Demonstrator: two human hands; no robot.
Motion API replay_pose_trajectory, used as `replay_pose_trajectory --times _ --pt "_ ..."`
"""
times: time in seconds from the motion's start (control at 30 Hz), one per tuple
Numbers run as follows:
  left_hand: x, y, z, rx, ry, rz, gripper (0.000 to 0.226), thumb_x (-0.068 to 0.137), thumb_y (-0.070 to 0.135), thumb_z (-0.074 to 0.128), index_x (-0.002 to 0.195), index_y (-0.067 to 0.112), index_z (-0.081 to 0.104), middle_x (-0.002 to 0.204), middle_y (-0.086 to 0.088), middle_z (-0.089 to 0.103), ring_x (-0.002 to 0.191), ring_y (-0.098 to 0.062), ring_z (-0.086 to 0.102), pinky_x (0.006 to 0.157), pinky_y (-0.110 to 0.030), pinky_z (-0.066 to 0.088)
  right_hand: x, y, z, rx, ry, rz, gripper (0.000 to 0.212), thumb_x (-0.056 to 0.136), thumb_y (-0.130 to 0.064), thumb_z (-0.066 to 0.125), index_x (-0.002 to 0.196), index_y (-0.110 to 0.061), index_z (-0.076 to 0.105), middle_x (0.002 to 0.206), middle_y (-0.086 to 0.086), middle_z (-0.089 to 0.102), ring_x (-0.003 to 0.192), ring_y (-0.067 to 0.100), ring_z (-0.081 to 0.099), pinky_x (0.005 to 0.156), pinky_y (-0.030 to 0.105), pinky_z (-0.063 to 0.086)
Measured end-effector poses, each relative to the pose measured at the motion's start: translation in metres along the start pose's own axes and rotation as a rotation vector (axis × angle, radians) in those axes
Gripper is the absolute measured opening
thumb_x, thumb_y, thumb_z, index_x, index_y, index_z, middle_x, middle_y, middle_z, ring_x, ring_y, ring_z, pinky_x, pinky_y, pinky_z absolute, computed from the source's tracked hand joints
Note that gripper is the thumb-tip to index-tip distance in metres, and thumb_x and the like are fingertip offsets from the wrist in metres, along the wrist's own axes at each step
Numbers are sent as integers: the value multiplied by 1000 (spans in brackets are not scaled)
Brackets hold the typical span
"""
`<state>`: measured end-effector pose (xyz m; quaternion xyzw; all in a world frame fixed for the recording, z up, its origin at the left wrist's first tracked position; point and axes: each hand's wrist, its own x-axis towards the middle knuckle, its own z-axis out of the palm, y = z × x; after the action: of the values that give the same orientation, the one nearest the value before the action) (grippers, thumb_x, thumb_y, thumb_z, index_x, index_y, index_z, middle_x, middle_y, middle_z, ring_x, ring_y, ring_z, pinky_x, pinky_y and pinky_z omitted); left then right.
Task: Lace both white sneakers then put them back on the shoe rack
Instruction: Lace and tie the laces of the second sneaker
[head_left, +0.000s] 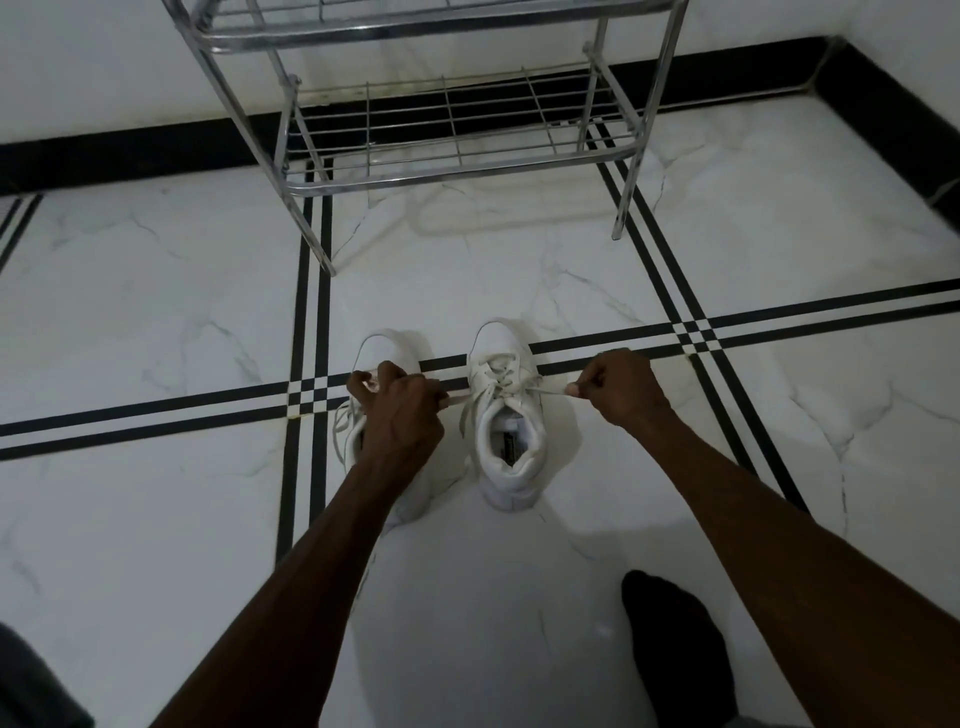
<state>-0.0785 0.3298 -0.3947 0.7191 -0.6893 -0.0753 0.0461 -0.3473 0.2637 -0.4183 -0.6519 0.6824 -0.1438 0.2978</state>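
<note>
Your left hand (402, 402) and right hand (621, 387) are each closed on an end of the lace (550, 391), drawn taut sideways from the right sneaker (506, 415). Your left hand covers part of the left sneaker (382, 353). Both sneakers stand side by side on the floor (156, 312), near the rack (457, 171).

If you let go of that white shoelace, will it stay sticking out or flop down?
Probably flop. The lace looks thin and flat, and it runs straight only because the right hand and left hand hold its ends out sideways. Loose lace on the left sneaker already droops in curves, so it seems soft, not stiff.
</note>
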Motion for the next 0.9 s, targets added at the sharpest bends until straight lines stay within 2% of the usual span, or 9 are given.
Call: replay_pose_trajectory --times 0.07,0.13,0.2,0.3,0.37,0.5,0.63,0.8,0.9 --pt "3 3 1 -53 -47 22 29 90 20 63 116 30 68 112 6 72 126 -29 43 106 -59 18 -5 -11 1 93 -51 -118 29 78 -20 82 100 -6 71 99 4 70 91 16 65 71 19 47" --pt "4 10 3 -111 -92 48 44 91 23 62 133 34 55 129 9 66 135 -27 39 109 -61 15 -11 -20 7 159 -138 -265 48 80 -19 79 125 -13 62 123 4 63 111 16 59 93 27 47" --pt "3 17 8 -130 -113 67 46 92 21 59 136 36 54 130 10 65 136 -25 40 110 -59 12 -14 -23 16 148 -172 -355 43 83 -13 75 124 -13 64 127 9 64 116 20 59 102 33 45" --pt "2 23 12 -164 -51 25 34 93 15 57 120 32 68 107 5 73 126 -26 47 110 -56 12 -19 -25 22 72 -78 -387 14 86 -9 70 100 -11 69 102 11 72 96 26 66 89 44 53" --pt "0 24 12 -155 22 13 24 93 13 57 103 27 75 92 4 73 117 -26 49 105 -51 10 -24 -26 23 -59 -26 -383 6 87 -8 65 92 -11 64 91 9 69 88 28 64 76 47 55" --pt "-1 23 13 -10 112 65 20 87 11 62 85 25 76 82 8 71 110 -26 52 101 -52 13 -31 -29 27 -350 51 -420 21 89 0 52 107 -9 56 103 11 62 100 32 56 73 42 47" --pt "-4 19 13 98 105 141 45 55 1 57 84 28 79 75 10 71 104 -26 55 98 -52 17 -29 -26 29 -361 41 -393 41 84 8 44 119 -11 56 111 10 62 110 33 52 78 43 43" --pt "-5 20 16 117 128 132 50 48 5 48 80 26 81 74 10 73 97 -25 57 90 -45 20 -29 -21 34 -288 52 -365 41 86 4 47 120 -15 59 118 6 64 115 30 54 84 47 48" --pt "-3 20 16 109 76 106 44 54 4 52 80 27 80 70 10 70 101 -24 56 90 -45 19 -29 -25 35 -245 13 -291 20 89 0 49 102 -15 54 100 2 61 104 29 59 81 45 49"
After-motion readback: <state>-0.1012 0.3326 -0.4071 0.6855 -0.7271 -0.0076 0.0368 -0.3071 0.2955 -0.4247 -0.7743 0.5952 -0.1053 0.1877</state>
